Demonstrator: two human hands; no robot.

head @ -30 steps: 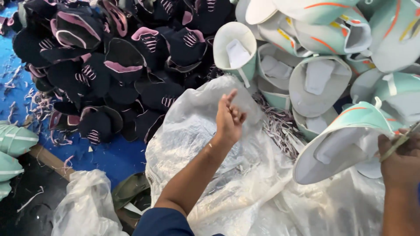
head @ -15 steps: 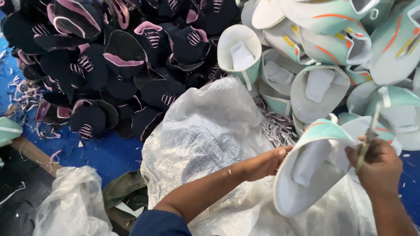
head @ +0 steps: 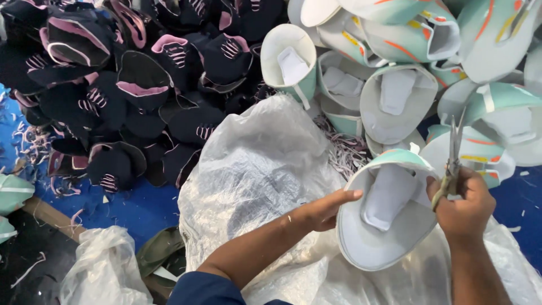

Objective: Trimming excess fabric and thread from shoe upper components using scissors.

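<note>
Here, the mint-green shoe upper sits right in front of me, its pale lining turned up and its curved rim running from about seven o'clock round to four. My left hand holds it at the nine o'clock edge, thumb stretched out flat along the rim and the other fingers tucked behind where I cannot see them. My right hand is at the three o'clock side, fingers wrapped tight around the handles of a pair of scissors, whose blades stand up toward twelve o'clock, nearly together. My knuckles touch the upper's right rim.

Under the piece lies a crumpled clear plastic sack spread over my lap, and it gives the only loose, flat room I have, mostly toward nine and ten o'clock. At twelve to two o'clock the heap of mint-green uppers crowds close, its nearest pieces just beside the scissor tips, so little room is left there. A tangle of pale trimmings lies between the sack and that heap at about eleven. Farther out at ten o'clock is the pile of dark navy uppers with pink edging, well apart from my hands. The blue floor shows at eight o'clock, with another small plastic bag near the bottom edge.
</note>
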